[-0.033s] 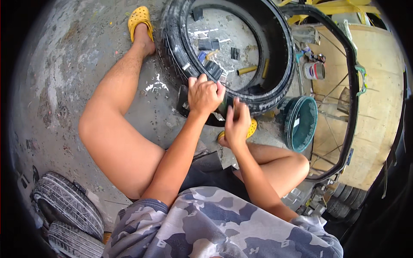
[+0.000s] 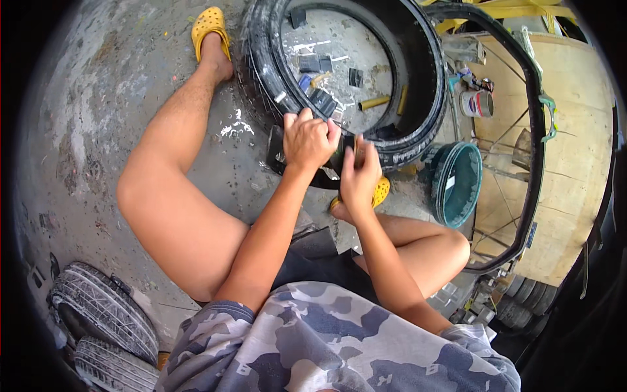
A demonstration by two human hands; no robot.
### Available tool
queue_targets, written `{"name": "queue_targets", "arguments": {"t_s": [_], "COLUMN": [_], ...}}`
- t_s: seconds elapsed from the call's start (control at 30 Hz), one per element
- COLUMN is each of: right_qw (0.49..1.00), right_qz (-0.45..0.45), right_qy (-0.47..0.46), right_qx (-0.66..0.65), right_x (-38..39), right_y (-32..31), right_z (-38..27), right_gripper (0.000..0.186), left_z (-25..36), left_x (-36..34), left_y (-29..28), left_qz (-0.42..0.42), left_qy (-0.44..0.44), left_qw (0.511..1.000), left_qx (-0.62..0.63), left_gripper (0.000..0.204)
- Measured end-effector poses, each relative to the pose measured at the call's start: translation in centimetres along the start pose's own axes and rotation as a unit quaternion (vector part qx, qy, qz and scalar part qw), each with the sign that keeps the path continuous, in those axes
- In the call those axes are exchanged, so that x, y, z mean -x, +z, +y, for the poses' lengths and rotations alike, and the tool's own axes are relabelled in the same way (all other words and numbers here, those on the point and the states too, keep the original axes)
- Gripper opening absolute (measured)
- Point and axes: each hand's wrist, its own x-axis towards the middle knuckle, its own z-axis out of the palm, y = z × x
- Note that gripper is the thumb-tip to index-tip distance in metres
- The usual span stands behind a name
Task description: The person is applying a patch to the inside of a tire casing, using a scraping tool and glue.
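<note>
A large black tyre (image 2: 422, 78) lies at the top centre, with scraps of dark rubber (image 2: 315, 63) and yellowish tube pieces (image 2: 373, 103) inside its ring. My left hand (image 2: 310, 140) is closed on the tyre's near edge, knuckles up, beside a dark flap (image 2: 276, 153). My right hand (image 2: 360, 178) is just to its right, fingers curled upward against the dark area at the tyre's near side; what it holds, if anything, is hidden.
My legs and yellow clogs (image 2: 208, 26) flank the work on a stained floor. At right are a teal bucket (image 2: 467, 186), a white pail (image 2: 476, 103), a black looped frame (image 2: 526, 228) and a plywood sheet (image 2: 575, 163). More tyres (image 2: 104, 307) lie at lower left.
The view has shifted slightly. My right hand's fingers have moved a little up toward the tyre; my left hand keeps its grip.
</note>
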Motion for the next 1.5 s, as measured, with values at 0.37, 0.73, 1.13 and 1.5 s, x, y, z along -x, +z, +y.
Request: {"name": "queue_targets", "arguments": {"t_s": [0.37,0.73,1.13,1.5], "right_qw": [0.995,0.993,1.0,0.998], "right_qz": [-0.002,-0.005,-0.015,-0.021], "right_qy": [0.092,0.115,0.014,-0.052], "right_qx": [-0.036,-0.039,-0.002,-0.001], "right_x": [-2.1,-1.6,0.6,2.8], "right_y": [0.9,0.5,-0.4,-1.1], "right_z": [-0.7,-1.0,0.0,1.1], "right_gripper": [0.02,0.027,0.028,0.03], "left_z": [0.0,0.1,-0.2,-0.5], "left_x": [-0.4,-0.2,-0.1,-0.2], "left_y": [-0.1,-0.1,-0.1,0.2], "left_qz": [0.014,0.01,0.005,0.016], "left_qy": [-0.001,0.007,-0.001,0.014], "left_qw": [1.0,1.0,1.0,1.0], "left_qx": [-0.009,-0.004,-0.002,-0.02], "left_gripper": [0.034,0.034,0.035,0.035]}}
